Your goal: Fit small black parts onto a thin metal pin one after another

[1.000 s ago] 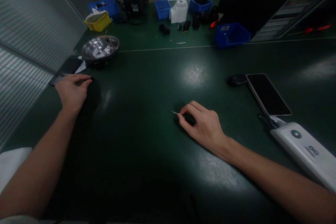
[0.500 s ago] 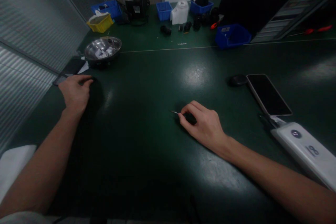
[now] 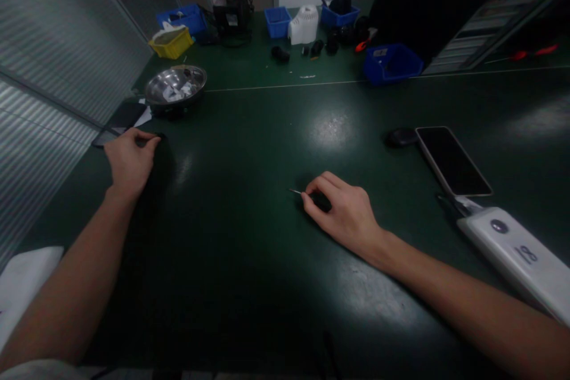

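Note:
My right hand [image 3: 342, 211] rests on the dark green table [image 3: 267, 148] near the middle, fingers curled around a small dark-handled tool [image 3: 312, 197] whose thin metal tip points left. My left hand [image 3: 129, 160] lies at the left side of the table, fingers closed together with the tips touching a small dark object [image 3: 159, 137] beside a flat dark slab [image 3: 118, 122]. What that small object is I cannot make out.
A steel bowl [image 3: 176, 84] with scraps sits behind my left hand. A phone [image 3: 452, 160], a dark round puck [image 3: 399, 137] and a white device marked 18 [image 3: 512, 249] lie at the right. Blue bins [image 3: 392, 61], a yellow bin [image 3: 171, 43] and a white jug [image 3: 303, 22] line the far edge.
My left hand has edged slightly to the right and its fingertips have drawn in. My right hand has stayed put with the tool.

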The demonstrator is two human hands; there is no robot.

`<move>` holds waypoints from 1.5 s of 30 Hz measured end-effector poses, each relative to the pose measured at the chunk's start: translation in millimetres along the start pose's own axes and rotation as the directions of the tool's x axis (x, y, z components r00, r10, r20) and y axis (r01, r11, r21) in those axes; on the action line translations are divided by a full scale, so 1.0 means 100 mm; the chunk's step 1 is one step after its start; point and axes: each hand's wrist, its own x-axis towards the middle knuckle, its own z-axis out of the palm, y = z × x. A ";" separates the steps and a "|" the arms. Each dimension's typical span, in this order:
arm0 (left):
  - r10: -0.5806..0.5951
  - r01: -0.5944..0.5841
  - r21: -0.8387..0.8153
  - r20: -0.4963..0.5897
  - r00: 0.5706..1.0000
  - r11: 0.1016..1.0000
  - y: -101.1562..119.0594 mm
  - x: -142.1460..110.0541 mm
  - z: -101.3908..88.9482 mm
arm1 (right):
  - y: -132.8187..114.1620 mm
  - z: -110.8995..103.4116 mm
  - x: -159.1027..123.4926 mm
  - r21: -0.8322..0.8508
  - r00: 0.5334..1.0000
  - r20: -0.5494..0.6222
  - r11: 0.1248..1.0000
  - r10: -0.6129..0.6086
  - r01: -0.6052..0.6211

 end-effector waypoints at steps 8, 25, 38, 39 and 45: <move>0.082 -0.080 -0.038 0.031 0.996 0.996 0.28 -0.02 -0.12 | 0.00 0.01 0.01 -0.026 1.000 0.011 1.000 0.000 0.000; 0.726 -0.366 -0.747 0.221 0.652 0.555 1.92 -1.34 -0.03 | -0.02 0.01 -0.02 0.052 0.989 0.079 0.992 -0.121 0.117; 0.723 -0.362 -0.774 0.172 0.669 0.520 1.92 -1.32 -0.05 | 0.00 0.03 -0.02 0.031 0.989 0.056 0.990 -0.137 0.135; 0.724 -0.364 -0.774 0.171 0.669 0.519 1.92 -1.32 -0.05 | 0.00 0.03 -0.02 0.029 0.989 0.058 0.990 -0.139 0.138; 0.727 -0.372 -0.769 0.172 0.664 0.521 1.91 -1.32 -0.05 | 0.00 0.02 -0.03 0.014 0.985 0.076 0.988 -0.153 0.152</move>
